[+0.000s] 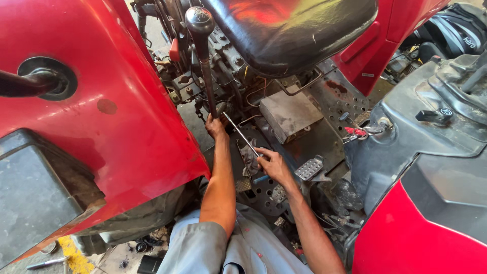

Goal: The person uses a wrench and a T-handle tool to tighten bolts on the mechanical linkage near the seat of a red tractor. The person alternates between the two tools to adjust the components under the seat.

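The left hand [215, 127] hides the far end of the ratchet handle [241, 134].

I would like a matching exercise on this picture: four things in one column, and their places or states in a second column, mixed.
Things:
1. long shiny metal rod tool
2. black round-knobbed gear lever
3. left hand
4. small ribbed metal pedal

Places or states:
A. stands upright beside the black seat
B. just to the right of the right hand
C. slants between both hands
D. at the lever's base, on the rod's far end

Pairs: 1-C, 2-A, 3-D, 4-B
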